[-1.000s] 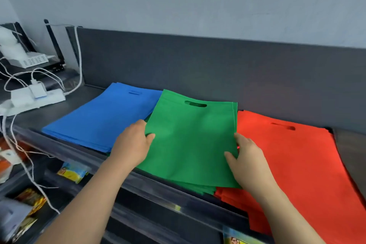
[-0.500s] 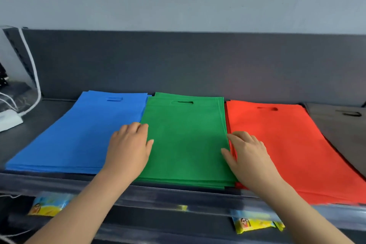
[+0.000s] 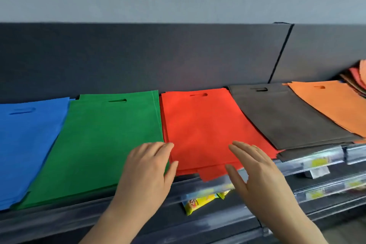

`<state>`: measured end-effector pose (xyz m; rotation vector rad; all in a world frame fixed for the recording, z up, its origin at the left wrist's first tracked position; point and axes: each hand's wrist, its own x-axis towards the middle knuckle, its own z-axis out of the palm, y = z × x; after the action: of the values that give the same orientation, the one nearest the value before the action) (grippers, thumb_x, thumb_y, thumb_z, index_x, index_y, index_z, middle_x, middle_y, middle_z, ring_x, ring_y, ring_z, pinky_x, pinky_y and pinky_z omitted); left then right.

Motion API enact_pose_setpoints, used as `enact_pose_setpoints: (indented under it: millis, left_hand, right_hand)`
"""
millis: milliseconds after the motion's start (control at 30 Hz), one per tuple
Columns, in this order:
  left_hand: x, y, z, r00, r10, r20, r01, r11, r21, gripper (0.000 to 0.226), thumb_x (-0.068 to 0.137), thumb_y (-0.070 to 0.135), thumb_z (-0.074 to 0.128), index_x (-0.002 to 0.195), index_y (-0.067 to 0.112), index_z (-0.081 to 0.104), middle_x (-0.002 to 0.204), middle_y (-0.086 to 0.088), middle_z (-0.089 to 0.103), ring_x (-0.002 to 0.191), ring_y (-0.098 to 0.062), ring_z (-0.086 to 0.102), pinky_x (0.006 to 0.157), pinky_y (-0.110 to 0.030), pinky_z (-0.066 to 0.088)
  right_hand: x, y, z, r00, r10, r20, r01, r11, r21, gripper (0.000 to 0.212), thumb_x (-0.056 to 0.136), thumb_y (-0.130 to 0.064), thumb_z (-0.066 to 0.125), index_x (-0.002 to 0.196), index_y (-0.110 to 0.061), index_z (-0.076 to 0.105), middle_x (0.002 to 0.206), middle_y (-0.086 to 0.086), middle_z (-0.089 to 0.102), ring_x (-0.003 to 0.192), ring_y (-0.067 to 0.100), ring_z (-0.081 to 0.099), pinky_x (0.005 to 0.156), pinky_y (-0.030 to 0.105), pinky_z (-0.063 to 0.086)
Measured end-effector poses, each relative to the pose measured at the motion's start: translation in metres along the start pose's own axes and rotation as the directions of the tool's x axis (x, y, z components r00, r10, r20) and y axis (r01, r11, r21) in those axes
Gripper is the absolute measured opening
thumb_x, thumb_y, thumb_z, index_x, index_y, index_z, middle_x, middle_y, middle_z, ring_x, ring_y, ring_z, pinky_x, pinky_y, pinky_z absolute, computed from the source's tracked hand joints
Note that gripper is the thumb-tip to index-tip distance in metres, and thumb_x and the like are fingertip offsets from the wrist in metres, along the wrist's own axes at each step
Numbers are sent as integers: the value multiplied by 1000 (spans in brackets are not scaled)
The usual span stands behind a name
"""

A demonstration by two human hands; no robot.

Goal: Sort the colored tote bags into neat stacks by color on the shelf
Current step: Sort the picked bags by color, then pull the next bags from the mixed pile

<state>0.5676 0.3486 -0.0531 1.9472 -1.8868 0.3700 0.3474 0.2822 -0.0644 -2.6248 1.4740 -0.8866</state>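
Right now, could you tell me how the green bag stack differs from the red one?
The green tote bag stack lies squared, front edges nearly flush; the red tote bag stack is ragged, lower bags jutting past the shelf lip. The left hand lies over green's corner; the right hand hovers at red's front. Both lie flat, handle cut-outs rearward.

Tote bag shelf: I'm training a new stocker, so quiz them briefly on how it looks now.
1. True or false: the green stack lies between the blue stack and the red stack.
2. The orange stack overlaps which one? A red stack, B grey stack, C green stack.
3. Does the left hand or the right hand grip a bag?
Key: 1 true; 2 B; 3 no, neither.
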Motion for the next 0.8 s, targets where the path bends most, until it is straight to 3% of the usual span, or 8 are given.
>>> enact_pose_setpoints:
  millis: [200, 367, 500, 600, 800]
  left_hand:
    - [28, 87, 32, 998, 64, -12, -64, 997, -48, 34, 77, 32, 75, 106, 15, 69, 96, 6, 69, 85, -18, 66, 74, -33, 54]
    - [58, 171, 60, 996, 80, -34, -82, 992, -99, 35, 81, 38, 52, 105, 16, 68, 93, 6, 68, 83, -19, 64, 70, -32, 53]
    - [80, 235, 84, 997, 62, -40, -67, 987, -144, 33, 81, 33, 62, 108, 15, 67, 96, 6, 67, 86, -20, 64, 72, -35, 52]
    - [99, 278, 99, 996, 80, -29, -83, 985, -152, 37, 79, 37, 56, 107, 16, 68, 97, 7, 68, 86, -19, 64, 74, -33, 52]
    - [138, 326, 120, 995, 102, -3, -101, 985, -143, 36, 75, 29, 76, 107, 14, 68, 97, 4, 69, 88, -20, 65, 74, -35, 53]
  right_hand:
    - [-28, 85, -27, 995, 85, -56, -87, 995, -41, 44, 86, -38, 50, 119, -12, 64, 121, -2, 63, 115, 11, 50, 102, 39, 34]
    - [-41, 168, -62, 985, 161, -61, -166, 981, -97, 43, 81, -32, 57, 118, -11, 65, 120, -1, 64, 112, 18, 59, 102, 37, 32]
    - [-45, 231, -86, 982, 151, -117, -169, 973, -158, 39, 80, -26, 70, 115, -11, 66, 115, 0, 67, 110, 19, 59, 99, 38, 34]
    - [-45, 275, -98, 975, 180, -131, -201, 963, -177, 44, 75, -22, 78, 115, -10, 66, 116, 2, 67, 112, 19, 58, 99, 40, 33]
    - [-37, 337, -108, 966, 217, -139, -239, 957, -163, 40, 83, -30, 60, 118, -11, 64, 119, 3, 65, 112, 23, 60, 103, 41, 31]
